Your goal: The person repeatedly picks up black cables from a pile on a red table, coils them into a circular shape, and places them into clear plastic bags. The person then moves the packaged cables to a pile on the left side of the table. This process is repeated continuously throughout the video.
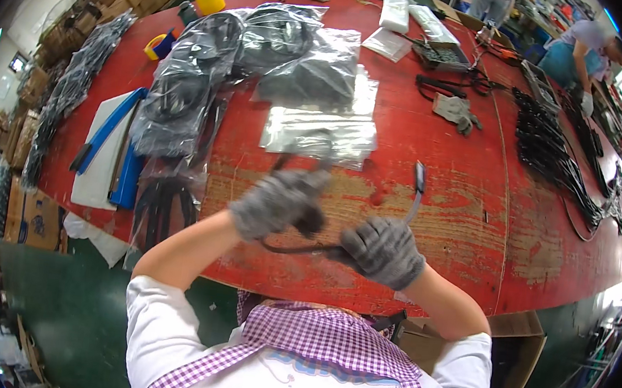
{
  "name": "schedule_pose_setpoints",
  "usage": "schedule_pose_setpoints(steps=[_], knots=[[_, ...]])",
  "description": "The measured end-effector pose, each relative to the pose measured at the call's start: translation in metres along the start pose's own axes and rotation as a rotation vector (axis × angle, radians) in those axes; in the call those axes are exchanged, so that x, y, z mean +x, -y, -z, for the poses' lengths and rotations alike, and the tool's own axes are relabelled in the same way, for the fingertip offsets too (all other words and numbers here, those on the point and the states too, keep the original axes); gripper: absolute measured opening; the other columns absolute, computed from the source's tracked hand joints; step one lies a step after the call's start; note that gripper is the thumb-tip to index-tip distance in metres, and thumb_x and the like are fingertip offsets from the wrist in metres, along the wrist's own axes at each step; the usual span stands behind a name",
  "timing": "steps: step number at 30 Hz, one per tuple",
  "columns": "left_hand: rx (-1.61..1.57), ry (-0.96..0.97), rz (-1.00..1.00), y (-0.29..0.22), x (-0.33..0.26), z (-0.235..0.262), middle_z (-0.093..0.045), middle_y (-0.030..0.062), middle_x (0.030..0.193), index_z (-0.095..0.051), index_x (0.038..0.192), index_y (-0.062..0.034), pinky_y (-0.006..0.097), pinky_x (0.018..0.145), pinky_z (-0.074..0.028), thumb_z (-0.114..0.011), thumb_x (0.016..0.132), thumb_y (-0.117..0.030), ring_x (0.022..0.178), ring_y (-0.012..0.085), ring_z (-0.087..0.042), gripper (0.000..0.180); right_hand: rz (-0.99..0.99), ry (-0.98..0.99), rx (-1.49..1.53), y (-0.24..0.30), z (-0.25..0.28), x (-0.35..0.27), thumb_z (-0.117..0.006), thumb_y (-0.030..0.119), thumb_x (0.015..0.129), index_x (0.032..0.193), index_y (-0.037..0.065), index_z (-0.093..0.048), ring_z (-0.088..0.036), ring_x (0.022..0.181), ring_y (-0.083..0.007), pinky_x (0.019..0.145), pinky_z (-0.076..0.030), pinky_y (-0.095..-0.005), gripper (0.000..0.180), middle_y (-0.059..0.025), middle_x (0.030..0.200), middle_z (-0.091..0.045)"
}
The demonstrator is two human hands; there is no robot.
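Observation:
A black cable [297, 251] runs in a low curve between my two gloved hands, over the near middle of the red table. My right hand [384, 252], in a grey knit glove, is closed around it. From that fist a grey length rises to a dark plug-like end [420, 179]. My left hand [279, 204], in a matching glove, is smeared by motion but looks curled around the cable's other part. Blurred dark strands stick up past its fingers. Beyond the hands lies a stack of clear plastic bags [317, 132].
Bagged black cables [185, 97] pile up at left, beside a blue-edged paper cutter [126, 167]. Tape rolls [161, 46] lie farther back. A spare glove [456, 112] and bundled black cables [551, 143] lie right. A co-worker [580, 52] bends over the far right. Below stands a cardboard box [528, 361].

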State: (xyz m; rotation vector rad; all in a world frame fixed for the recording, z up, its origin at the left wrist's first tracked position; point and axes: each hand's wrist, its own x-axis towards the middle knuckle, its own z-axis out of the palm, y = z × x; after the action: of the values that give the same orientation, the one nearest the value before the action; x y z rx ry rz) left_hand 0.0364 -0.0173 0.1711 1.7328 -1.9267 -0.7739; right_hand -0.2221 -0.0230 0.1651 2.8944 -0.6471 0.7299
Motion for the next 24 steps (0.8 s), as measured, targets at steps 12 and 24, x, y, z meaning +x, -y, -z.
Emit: schedule_pose_setpoints(steps=[12, 24], knots=[[-0.169, -0.377, -0.693, -0.046, 0.029, -0.031, -0.048, 0.0066, 0.048, -0.056, 0.084, -0.0063, 0.033, 0.038, -0.04, -0.049, 0.09, -0.033, 0.041, 0.0225, -0.049, 0.028, -1.001, -0.291, 2.075, -0.055, -0.083, -0.002, -0.053, 0.062, 0.077, 0.088, 0.005, -0.06, -0.061, 0.081, -0.0223, 0.078, -0.05, -0.0388, 0.058, -0.0094, 0.081, -0.062], [0.229, 0.411, -0.277, 0.014, -0.067, -0.167, -0.062, 0.0136, 0.074, -0.058, 0.088, -0.0066, 0.042, 0.065, -0.048, -0.057, 0.082, -0.037, 0.072, 0.0309, -0.062, 0.031, -0.974, 0.339, 0.107, -0.025, -0.137, -0.079, -0.062, 0.037, 0.078, 0.125, 0.003, -0.043, -0.048, 0.111, -0.0315, 0.096, -0.037, -0.0432, 0.061, -0.0183, 0.117, -0.051]])
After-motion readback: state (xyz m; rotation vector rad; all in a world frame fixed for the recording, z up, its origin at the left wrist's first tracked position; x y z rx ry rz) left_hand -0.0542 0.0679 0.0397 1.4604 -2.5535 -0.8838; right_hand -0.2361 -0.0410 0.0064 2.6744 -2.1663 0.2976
